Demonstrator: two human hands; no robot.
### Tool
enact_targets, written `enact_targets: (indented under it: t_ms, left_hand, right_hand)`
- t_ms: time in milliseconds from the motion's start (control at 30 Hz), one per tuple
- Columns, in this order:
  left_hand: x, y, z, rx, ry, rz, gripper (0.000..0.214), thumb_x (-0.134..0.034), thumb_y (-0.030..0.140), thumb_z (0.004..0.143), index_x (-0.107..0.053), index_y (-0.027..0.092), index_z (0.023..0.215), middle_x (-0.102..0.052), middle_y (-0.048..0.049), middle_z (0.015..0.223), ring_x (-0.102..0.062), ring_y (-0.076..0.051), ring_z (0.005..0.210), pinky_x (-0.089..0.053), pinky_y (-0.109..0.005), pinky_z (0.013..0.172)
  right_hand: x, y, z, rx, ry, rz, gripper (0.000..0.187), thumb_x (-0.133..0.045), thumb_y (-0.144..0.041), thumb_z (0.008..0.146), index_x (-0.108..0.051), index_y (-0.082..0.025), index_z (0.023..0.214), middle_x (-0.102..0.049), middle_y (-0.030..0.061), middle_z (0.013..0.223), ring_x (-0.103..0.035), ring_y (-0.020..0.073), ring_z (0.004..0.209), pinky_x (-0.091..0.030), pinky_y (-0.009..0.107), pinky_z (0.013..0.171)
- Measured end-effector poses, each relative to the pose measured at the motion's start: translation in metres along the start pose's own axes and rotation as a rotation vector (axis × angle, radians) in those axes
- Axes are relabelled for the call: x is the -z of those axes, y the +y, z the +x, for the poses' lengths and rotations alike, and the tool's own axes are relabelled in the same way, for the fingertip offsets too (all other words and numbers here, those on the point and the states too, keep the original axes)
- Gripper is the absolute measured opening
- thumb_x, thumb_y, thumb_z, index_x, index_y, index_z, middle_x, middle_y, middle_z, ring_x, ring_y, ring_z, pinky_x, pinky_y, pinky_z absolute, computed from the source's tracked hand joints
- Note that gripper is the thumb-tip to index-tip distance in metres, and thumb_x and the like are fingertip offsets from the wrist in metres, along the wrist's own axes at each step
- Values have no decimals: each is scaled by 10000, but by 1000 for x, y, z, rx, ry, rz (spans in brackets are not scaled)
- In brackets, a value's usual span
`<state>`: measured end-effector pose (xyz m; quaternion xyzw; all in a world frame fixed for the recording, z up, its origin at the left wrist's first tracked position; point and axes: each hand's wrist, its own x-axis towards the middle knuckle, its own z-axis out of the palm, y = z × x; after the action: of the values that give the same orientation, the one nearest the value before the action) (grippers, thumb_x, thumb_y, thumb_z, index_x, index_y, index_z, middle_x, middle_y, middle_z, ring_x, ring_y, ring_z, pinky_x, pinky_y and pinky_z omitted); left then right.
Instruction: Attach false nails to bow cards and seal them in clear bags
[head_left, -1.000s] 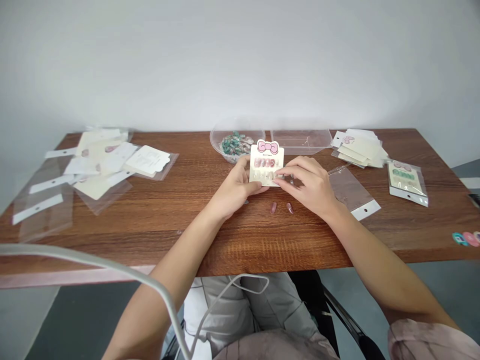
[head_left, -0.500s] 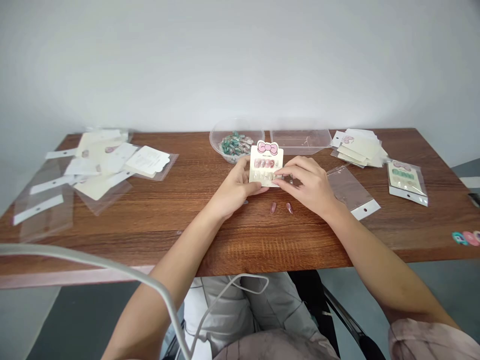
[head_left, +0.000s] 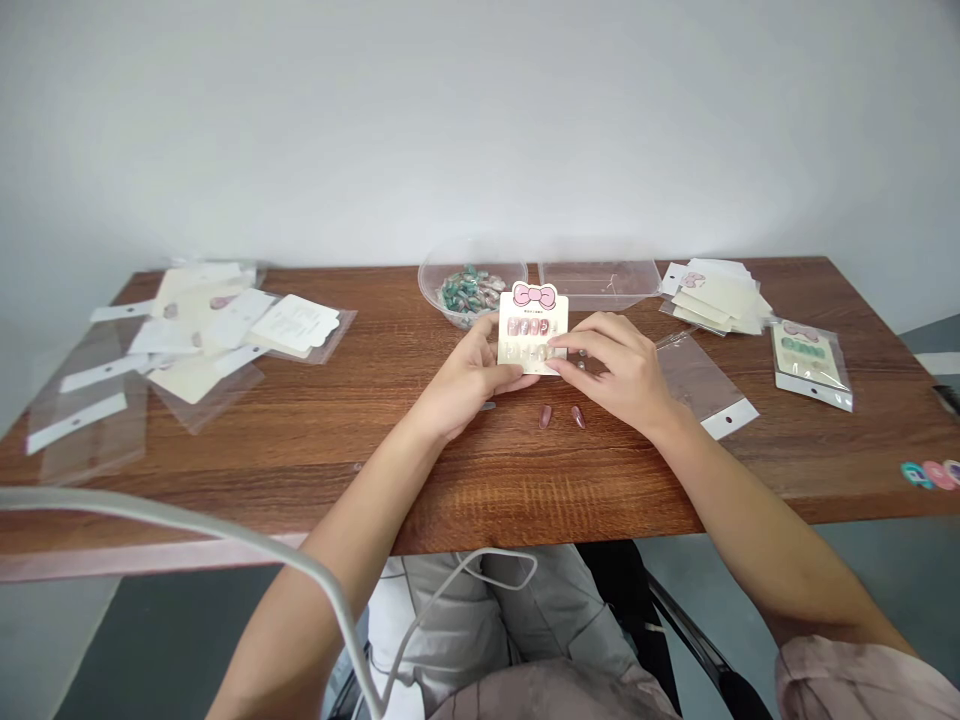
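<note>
Clock centred on the card. Long brown wood-grain table point(head_left: 315, 450), fills most of the lower view. At 9, spread of clear plastic sleeves and cream paper cards point(head_left: 202, 315), overlapping, apparently parked out of the working spot. Between 2 and 3, white-and-cream card stack point(head_left: 716, 295), likely spare supply. At 2, shallow clear rectangular plastic box point(head_left: 562, 285); thin pale sliver in it, too small to identify. At 10, clear round plastic bowl point(head_left: 430, 290), heaped with teal and pinkish-beige glossy nail tips point(head_left: 471, 290). Just past 3, clear flat bag with white header point(head_left: 697, 375), lying flat near the right wrist, probably for easy reach. At 3, further out, clear packet point(head_left: 812, 365) with a green-nail card inside.

Left hand point(head_left: 476, 375) grips the cream bow-topped card point(head_left: 529, 341) by its left and bottom edges, tilted up, presumably for steadiness and sight. Right hand point(head_left: 615, 365): thumb and finger narrowed at the card's lower right; can't tell if anything's pinched. Two mauve glossy loose nails point(head_left: 545, 416) at 5 to 6, handy below.
</note>
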<state>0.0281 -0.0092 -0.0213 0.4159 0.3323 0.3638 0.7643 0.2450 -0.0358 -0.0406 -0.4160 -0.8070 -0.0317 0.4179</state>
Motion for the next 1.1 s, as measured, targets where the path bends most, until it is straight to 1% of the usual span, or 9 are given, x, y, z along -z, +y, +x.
enact_targets:
  t_ms: [167, 433, 567, 633, 733, 800, 867, 1000, 1100]
  left_hand:
    - [1, 1, -1, -1, -17, -5, 534, -738, 13, 784, -543, 209, 1241, -646, -82, 1374, -670, -227, 1214, -579, -418, 1057]
    - [1, 2, 0, 8, -26, 15, 574, -738, 23, 800, -526, 208, 1301, -690, -90, 1308, -689, -234, 1201, -577, -421, 1064]
    - [1, 2, -1, 9, -25, 7, 601, -743, 13, 792, -522, 203, 1318, -692, -84, 1297, -696, -212, 1162, -597, -383, 1026]
    - [1, 2, -1, 1, -27, 9, 588, -748, 20, 791, -527, 207, 1303, -694, -78, 1296, -694, -215, 1170, -602, -371, 1016]
    - [1, 1, -2, -10, -39, 22, 545, -755, 36, 793, -535, 216, 1258, -682, -79, 1345, -683, -237, 1216, -604, -369, 1012]
    - [0, 1, -2, -16, -53, 23, 558, -759, 41, 794, -527, 224, 1268, -672, -83, 1376, -677, -248, 1240, -608, -370, 1005]
    - [0, 0, -3, -24, -77, 27, 585, -763, 54, 805, -516, 231, 1304, -679, -88, 1372, -676, -254, 1248, -605, -377, 1013]
    - [0, -1, -3, -51, -124, 45, 598, -778, 88, 820, -517, 241, 1336, -701, -83, 1327, -680, -253, 1233, -593, -389, 1029]
    - [0, -2, -3, -56, -147, 46, 580, -780, 93, 819, -531, 240, 1321, -697, -82, 1327, -680, -250, 1228, -587, -390, 1035]
  right_hand:
    - [0, 0, 0, -30, -6, 13, 92, -688, -316, 986, -765, -270, 964, -680, 18, 834, -638, 192, 779, -524, 377, 734]
    - [-1, 2, -1, -11, 5, -3, 104, -679, -312, 993, -767, -263, 967, -671, 19, 826, -622, 182, 759, -513, 368, 727]
    - [1, -2, 0, -14, 8, 17, 113, -670, -319, 988, -726, -248, 1056, -686, 29, 860, -632, 191, 786, -526, 373, 736]
    - [2, -5, 0, -90, 2, 94, 147, -657, -332, 984, -679, -248, 1103, -676, 18, 860, -624, 182, 764, -530, 362, 714]
    - [2, -7, -1, -278, 35, 252, 159, -662, -362, 973, -574, -256, 1052, -656, -8, 852, -607, 153, 719, -516, 327, 666]
    - [0, -5, -2, -414, 68, 345, 238, -693, -403, 956, -506, -264, 1005, -655, -14, 867, -611, 145, 728, -511, 313, 661]
    - [-1, -3, -2, -528, 29, 456, 312, -718, -463, 938, -487, -266, 1013, -670, -4, 895, -631, 151, 760, -518, 306, 660]
    - [-1, -1, 1, -624, -177, 675, 420, -706, -583, 923, -626, -233, 1140, -748, 80, 1087, -709, 218, 966, -583, 369, 806]
    - [1, -4, 4, -647, -284, 689, 444, -689, -615, 923, -748, -218, 1113, -785, 96, 1125, -724, 261, 1025, -571, 428, 898]
